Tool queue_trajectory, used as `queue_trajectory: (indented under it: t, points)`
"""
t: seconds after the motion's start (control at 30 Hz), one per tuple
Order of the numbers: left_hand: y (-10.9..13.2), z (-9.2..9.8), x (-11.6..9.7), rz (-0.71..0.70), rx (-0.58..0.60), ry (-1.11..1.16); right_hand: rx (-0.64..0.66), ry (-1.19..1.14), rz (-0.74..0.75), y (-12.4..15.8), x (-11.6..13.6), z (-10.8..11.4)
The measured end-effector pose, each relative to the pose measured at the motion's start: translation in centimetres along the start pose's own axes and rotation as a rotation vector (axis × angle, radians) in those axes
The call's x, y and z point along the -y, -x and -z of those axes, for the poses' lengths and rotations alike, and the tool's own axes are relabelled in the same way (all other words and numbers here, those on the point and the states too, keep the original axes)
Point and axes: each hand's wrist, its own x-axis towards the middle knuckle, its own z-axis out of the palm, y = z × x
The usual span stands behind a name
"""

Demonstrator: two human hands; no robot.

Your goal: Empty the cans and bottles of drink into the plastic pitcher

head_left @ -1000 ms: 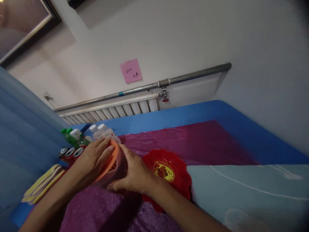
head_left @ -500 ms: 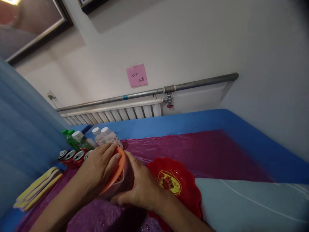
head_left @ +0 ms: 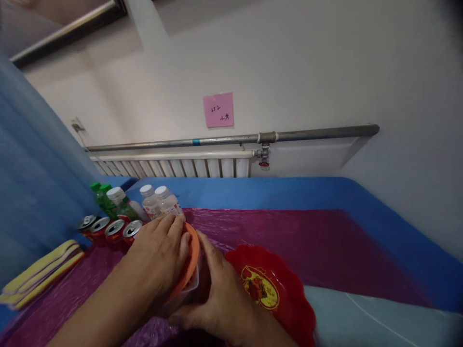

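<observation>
Left hand (head_left: 157, 255) atop orange-lidded tub (head_left: 193, 258) (tilted)

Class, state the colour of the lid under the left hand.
The lid is orange; head view.

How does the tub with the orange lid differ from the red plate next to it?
The orange-lidded tub is tipped sideways, gripped between the left hand and right hand; the red plate lies flat, ungripped. The tub's lid is plain with a smooth round rim; the plate has a scalloped rim and a yellow picture. Both rest on the purple cover.
</observation>
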Motion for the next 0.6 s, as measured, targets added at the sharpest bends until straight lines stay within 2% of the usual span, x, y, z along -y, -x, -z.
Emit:
queue_trajectory:
  t: [0.4, 0.53, 0.6]
  points:
    - [-1.3, 2.2, -0.9, 0.125, 0.19, 0.094, -0.009, -0.053, 0.045, -0.2, 0.6, 0.1]
    - [-1.3, 1.9, -0.9, 0.174, 0.151, 0.125, -0.001, -0.095, 0.071, -0.4, 1.2, 0.3]
    - [-1.3, 1.6, -0.5, 0.243, 0.077, 0.263, 0.002, -0.09, 0.073, -0.5, 1.3, 0.3]
